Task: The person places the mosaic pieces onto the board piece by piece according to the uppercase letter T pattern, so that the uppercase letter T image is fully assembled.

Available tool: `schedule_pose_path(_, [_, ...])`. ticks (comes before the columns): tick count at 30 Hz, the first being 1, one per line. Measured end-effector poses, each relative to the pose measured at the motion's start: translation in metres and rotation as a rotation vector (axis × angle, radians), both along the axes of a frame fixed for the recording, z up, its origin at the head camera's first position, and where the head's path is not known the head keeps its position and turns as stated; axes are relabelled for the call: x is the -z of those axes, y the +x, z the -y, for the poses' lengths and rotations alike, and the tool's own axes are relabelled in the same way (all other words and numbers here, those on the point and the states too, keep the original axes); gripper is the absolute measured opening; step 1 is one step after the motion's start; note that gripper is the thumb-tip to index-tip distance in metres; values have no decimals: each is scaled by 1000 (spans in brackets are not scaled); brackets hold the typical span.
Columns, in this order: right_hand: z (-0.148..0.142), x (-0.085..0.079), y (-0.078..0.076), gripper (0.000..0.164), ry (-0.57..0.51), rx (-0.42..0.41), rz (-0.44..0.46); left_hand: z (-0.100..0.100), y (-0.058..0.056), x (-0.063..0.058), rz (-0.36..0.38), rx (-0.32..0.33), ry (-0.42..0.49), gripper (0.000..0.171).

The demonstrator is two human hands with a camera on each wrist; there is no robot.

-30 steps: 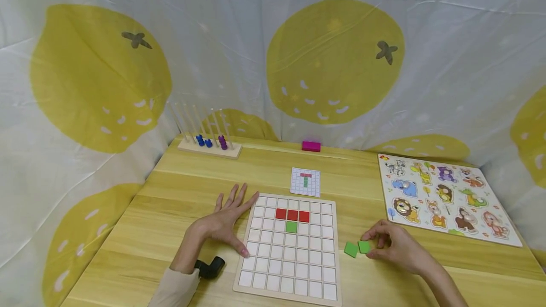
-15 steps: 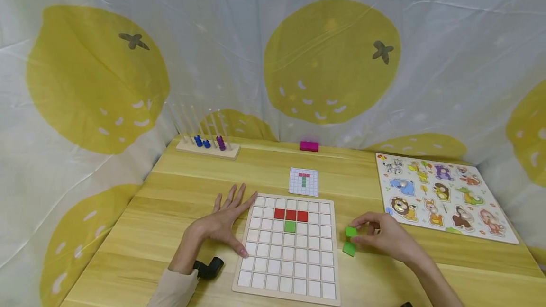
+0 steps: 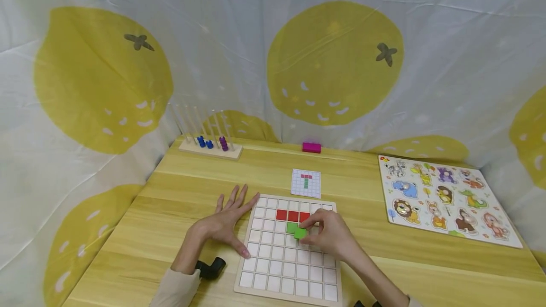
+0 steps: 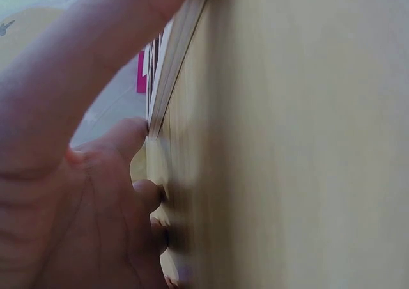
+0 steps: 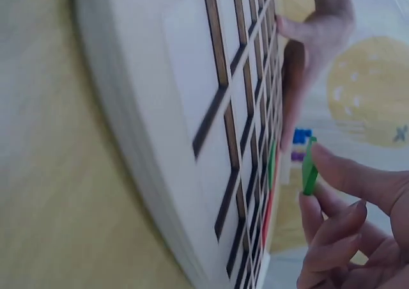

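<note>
My right hand (image 3: 332, 237) pinches a green square tile (image 3: 300, 233) between thumb and fingers over the white-celled grid board (image 3: 273, 267). In the right wrist view, that tile (image 5: 309, 169) is held on edge, raised above the board. Three red tiles (image 3: 293, 216) form a row near the board's far side, with one green tile (image 3: 292, 227) set below the middle one. My left hand (image 3: 221, 224) has its fingers spread at the board's left edge, thumb and index finger touching the frame. The left wrist view shows this hand (image 4: 83, 199) flat beside the board's side.
Behind the board lies a small pattern card (image 3: 300, 192) printed with a red and green T. An animal puzzle (image 3: 448, 198) is at right, a peg stand (image 3: 209, 150) with beads at back left. A magenta block (image 3: 311, 148) sits at the rear.
My right hand has picked up a green tile from the table right of the board and carried it left over the grid. The left hand stays in place.
</note>
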State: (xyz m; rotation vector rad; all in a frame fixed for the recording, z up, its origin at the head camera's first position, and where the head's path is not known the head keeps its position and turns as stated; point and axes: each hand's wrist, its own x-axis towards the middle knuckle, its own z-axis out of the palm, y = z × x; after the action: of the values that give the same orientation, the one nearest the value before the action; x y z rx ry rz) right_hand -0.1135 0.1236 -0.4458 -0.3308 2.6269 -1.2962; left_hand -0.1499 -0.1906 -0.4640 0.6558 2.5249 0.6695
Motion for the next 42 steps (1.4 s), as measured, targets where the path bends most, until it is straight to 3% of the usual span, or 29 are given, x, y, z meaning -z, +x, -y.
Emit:
schedule_pose_path(12, [23, 9, 3, 25, 74, -57, -7, 0, 1, 0, -4, -10, 6, 145])
schedule_pose_path(24, [24, 11, 3, 28, 96, -45, -28, -1, 0, -1, -2, -9, 6, 145])
schedule_pose_path(35, [19, 12, 0, 25, 81, -134, -24, 0, 0, 0, 0, -9, 8, 145])
schedule_pose_path(42, [22, 12, 1, 27, 103, -107, -41, 0, 0, 1, -7, -1, 12, 145])
